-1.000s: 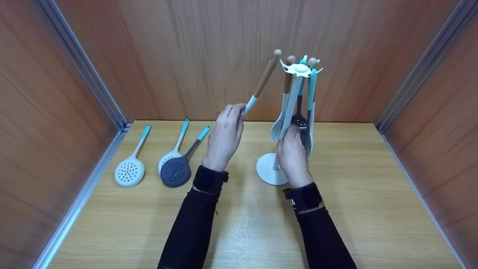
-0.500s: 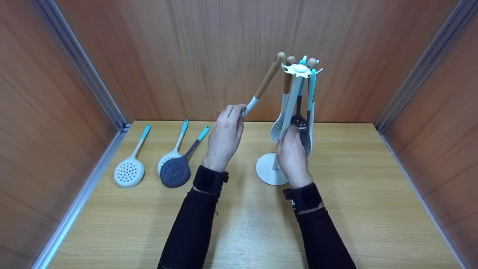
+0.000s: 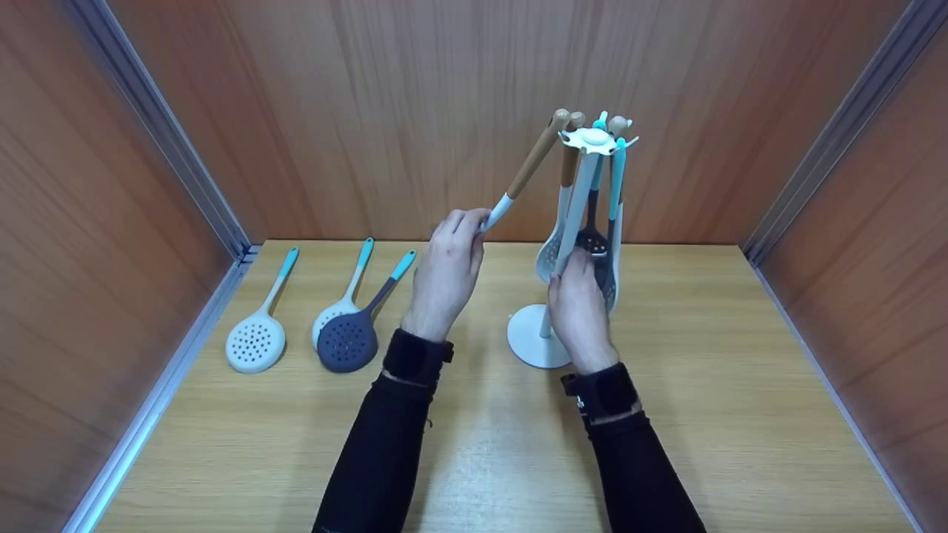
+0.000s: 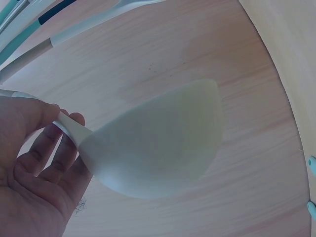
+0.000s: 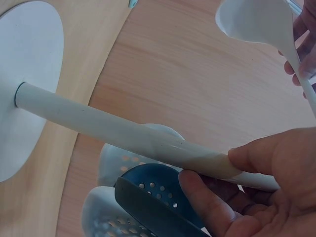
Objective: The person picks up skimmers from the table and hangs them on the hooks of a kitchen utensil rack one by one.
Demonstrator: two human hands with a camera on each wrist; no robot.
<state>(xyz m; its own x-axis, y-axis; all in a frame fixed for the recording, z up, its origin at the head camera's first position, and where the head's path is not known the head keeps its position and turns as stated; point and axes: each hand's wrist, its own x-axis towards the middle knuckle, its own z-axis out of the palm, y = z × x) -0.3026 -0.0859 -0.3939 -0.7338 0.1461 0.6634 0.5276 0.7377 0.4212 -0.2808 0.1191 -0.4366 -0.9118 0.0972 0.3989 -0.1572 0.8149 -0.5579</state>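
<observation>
1. White ladle (image 4: 153,140): wooden end tilted up beside the hooked crown (image 3: 595,141); left hand (image 3: 444,270) pinches its neck.
2. Right hand (image 3: 581,314) curls round the stand (image 3: 579,211); firm bracing should limit sway.
3. Advised: align the handle's end with a hook using small wrist turns; attachment cannot be confirmed.
4. Clearance: hanging utensils (image 3: 619,170) crowd the crown's far and right sides; work from the left, where bare bench (image 3: 481,326) separates stand and skimmers (image 3: 255,344). Rear panel (image 3: 370,126) limits overreach.

Bare hands (image 3: 447,270): two
Wrist straps (image 3: 416,357): two
Utensil stand (image 3: 576,207): one
Held wooden-handled utensil (image 3: 527,168): one
White skimmers (image 3: 255,343) lying flat: two
Dark skimmer (image 3: 348,342) lying flat: one
Hanging utensils (image 3: 617,181): four visible
</observation>
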